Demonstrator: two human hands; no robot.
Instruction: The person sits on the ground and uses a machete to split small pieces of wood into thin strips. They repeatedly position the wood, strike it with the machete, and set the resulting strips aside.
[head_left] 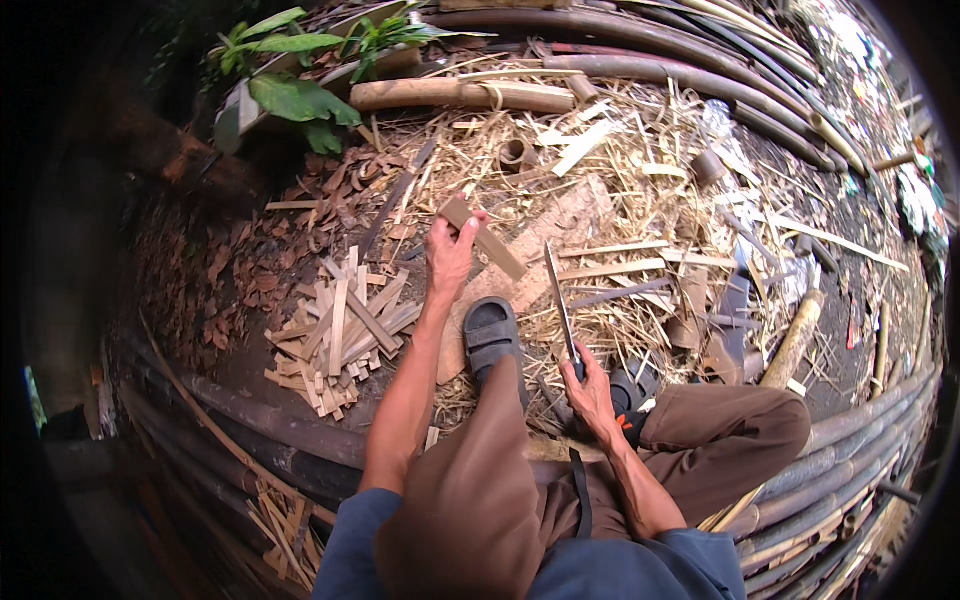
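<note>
My left hand [453,250] is closed round one end of a flat bamboo piece [497,250], which slants down to the right over a wooden board [560,225]. In my right hand [588,390] is a knife [560,300], gripped by its dark handle, its long narrow blade pointing up and away from me. Blade and bamboo piece are apart. Under them, my sandalled foot [490,335] rests on the near part of the board. Left of my left forearm lies a heap of cut bamboo strips [345,335].
Shavings [640,130] litter the ground, with short bamboo tubes [517,156] among them. Long bamboo poles [680,70] lie across the back. More poles [840,460] run along the near side, beneath me. A saw-like blade [733,310] lies at right. Leafy plants [290,90] stand at far left.
</note>
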